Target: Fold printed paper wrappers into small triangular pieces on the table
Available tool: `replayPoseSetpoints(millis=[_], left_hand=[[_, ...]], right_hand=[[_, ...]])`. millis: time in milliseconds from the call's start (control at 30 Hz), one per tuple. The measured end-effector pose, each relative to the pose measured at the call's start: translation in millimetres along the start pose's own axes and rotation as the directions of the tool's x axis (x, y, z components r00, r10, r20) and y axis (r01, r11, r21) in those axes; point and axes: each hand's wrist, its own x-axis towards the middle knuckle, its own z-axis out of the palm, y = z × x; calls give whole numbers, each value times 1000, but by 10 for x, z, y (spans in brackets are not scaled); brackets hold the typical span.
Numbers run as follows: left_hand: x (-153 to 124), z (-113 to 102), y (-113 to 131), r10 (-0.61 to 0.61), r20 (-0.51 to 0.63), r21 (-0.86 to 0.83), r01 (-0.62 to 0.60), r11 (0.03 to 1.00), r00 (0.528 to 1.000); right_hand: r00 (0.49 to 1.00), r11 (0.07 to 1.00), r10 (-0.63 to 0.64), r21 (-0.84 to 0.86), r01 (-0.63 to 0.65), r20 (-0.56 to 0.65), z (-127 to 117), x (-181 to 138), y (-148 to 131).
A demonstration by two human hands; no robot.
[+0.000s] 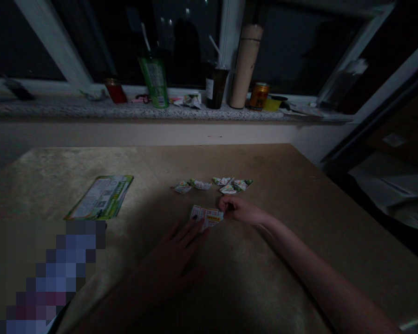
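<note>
A small printed piece of paper lies on the table in front of me. My left hand is spread flat over the tabletop, fingertips resting on the paper's lower left part. At the paper's right edge, my right hand is closed, its curled fingers pinching the corner; the exact grip is dark. Just beyond are several small folded paper shapes: one and another to the left, with a cluster behind my right hand.
A green-edged printed sheet lies at the table's left, above a pixelated area. On the granite windowsill stand a red jar, green pouch, dark cup with straw, tall flask and gold can.
</note>
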Motion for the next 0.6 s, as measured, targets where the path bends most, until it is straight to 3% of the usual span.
replayPoseSetpoints(millis=[333,600], left_hand=[[-21,-10,18,12,-65,6,-11,1000,998],[-17,-15,17,-3,-45,-56,0,998,999]], right_hand=[[1000,1000,-4,-13,5,5,-15,-5,22],[999,998,-43,-52,44,26,-45,-12,-14]])
